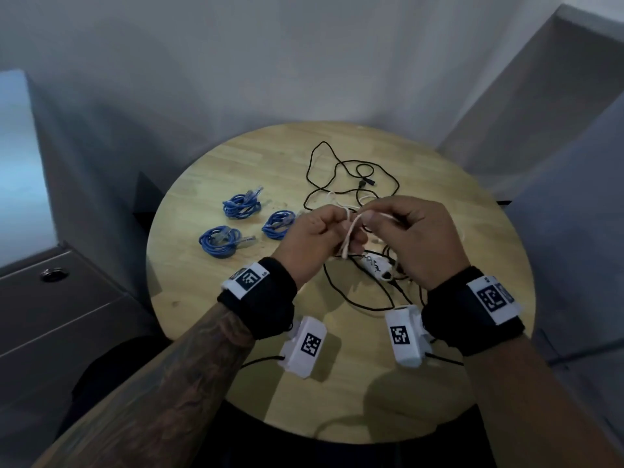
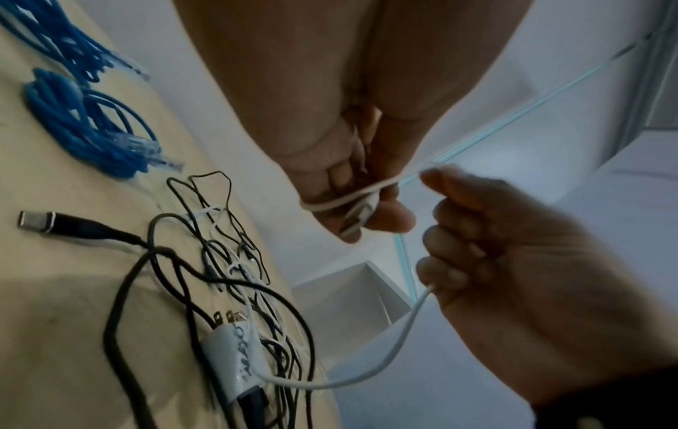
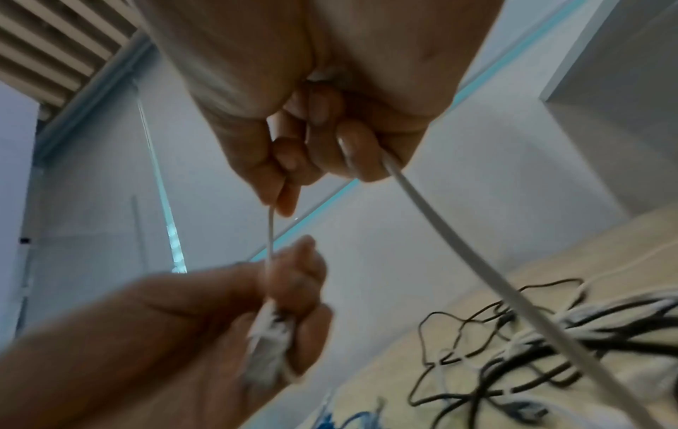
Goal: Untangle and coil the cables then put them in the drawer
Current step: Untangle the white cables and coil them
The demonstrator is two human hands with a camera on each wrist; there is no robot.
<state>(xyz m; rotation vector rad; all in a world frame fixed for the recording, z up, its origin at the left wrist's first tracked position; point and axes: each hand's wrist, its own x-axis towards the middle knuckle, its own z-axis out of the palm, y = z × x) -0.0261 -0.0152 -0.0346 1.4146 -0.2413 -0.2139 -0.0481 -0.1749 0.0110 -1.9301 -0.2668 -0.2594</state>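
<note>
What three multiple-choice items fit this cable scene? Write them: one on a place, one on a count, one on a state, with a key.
1. Where do the blue cable bundles lie on the round table?
A. To the left of the hands
B. To the right of the hands
C. Under the adapter

2. How many blue bundles are coiled?
A. One
B. Three
C. Five

3. What is the state of the white cable?
A. Lying untouched
B. Held by both hands
C. Held only by the left hand

Key: 1 A, they lie on the table's left part, left of the left hand. 2 B, the head view shows three. 3 B, the left hand grips its wound end and the right hand pinches the strand.
</note>
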